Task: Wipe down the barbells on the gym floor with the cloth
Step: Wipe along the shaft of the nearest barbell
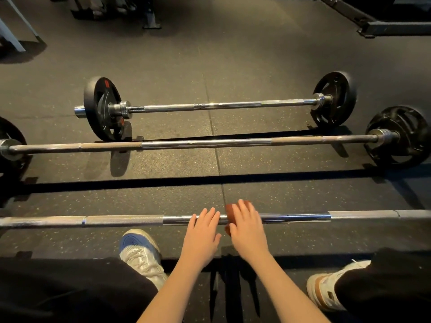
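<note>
Three barbells lie across the dark rubber floor. The nearest barbell (126, 220) runs left to right just in front of me. My right hand (247, 226) lies flat with straight fingers on a reddish-brown cloth (231, 212), pressing it onto the middle of that bar. My left hand (203, 231) rests beside it, fingers straight on the bare bar. The middle barbell (205, 143) and the far barbell (224, 105) lie beyond, each with black plates.
My two shoes (142, 252) (326, 285) and dark trouser legs frame the bottom of the view. Black plates (101, 108) (398, 136) stand at the bar ends. Rack frames (382, 26) and bench legs (151, 19) line the far edge.
</note>
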